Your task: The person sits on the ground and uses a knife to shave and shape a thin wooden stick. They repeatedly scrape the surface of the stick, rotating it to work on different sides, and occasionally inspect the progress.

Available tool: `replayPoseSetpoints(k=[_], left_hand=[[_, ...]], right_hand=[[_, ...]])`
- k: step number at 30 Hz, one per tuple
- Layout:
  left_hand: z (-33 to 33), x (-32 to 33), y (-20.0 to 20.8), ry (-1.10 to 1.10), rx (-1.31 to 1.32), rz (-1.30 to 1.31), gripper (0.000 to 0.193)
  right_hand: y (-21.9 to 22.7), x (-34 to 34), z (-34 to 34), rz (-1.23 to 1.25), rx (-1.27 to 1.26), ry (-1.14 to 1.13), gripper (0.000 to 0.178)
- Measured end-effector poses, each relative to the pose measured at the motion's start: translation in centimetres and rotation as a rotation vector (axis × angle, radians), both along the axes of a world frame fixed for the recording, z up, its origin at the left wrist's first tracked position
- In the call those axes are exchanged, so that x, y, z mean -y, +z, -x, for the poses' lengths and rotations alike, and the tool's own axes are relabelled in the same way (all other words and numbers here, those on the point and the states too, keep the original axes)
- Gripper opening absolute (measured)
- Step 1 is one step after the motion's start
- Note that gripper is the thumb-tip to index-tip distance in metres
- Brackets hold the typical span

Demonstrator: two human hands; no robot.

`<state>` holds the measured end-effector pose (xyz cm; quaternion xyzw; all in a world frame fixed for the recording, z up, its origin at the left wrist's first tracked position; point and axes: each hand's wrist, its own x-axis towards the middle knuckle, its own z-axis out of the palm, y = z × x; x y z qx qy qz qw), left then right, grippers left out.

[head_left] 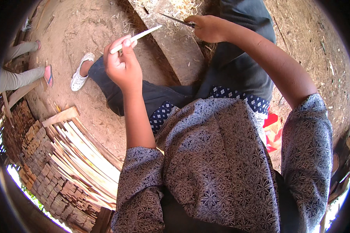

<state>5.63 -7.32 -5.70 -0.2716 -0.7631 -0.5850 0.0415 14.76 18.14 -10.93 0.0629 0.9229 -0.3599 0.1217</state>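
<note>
My left hand (122, 62) is raised, its fingers closed round a pale, slender whittled stick (138, 38) that narrows toward its far right end. The stick slants up and to the right over a worn wooden plank (179, 46). To the right, my right hand (209, 29) grips a knife (179, 20) by its dark handle, most of which is hidden in the fist. The thin dark blade points left, a little above the stick's tip and apart from it. Pale wood shavings (182, 7) are heaped on the plank's far end.
The plank lies between my legs on a dirt floor (81, 31) strewn with shavings. Left of me are long pale wooden strips (85, 151) and stacked cut wood (58, 186). Another person's sandalled foot (48, 75) is at the far left. A red packet (273, 132) lies at my right.
</note>
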Motion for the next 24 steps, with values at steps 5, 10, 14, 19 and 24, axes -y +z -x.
replayPoseSetpoints(k=[5, 10, 14, 19, 24], left_hand=[[-0.5, -0.3, 0.3, -0.031, -0.069, 0.091, 0.019], [-1.0, -0.1, 0.5, -0.066, -0.144, 0.147, 0.021], [-1.5, 0.5, 0.5, -0.101, -0.226, 0.243, 0.02], [-1.7, 1.0, 0.0, -0.151, -0.281, 0.276, 0.017], [-1.5, 0.0, 0.7, -0.174, -0.359, 0.296, 0.014]], right_hand=[[0.8, 0.7, 0.3, 0.05, 0.195, -0.034, 0.046], [0.9, 1.4, 0.5, 0.055, 0.125, -0.019, 0.039], [0.4, 2.0, 0.5, 0.036, 0.037, -0.031, 0.034], [2.0, 3.3, 0.3, 0.042, -0.022, -0.007, 0.031], [-0.5, 3.2, 0.9, -0.104, 0.087, -0.054, 0.029]])
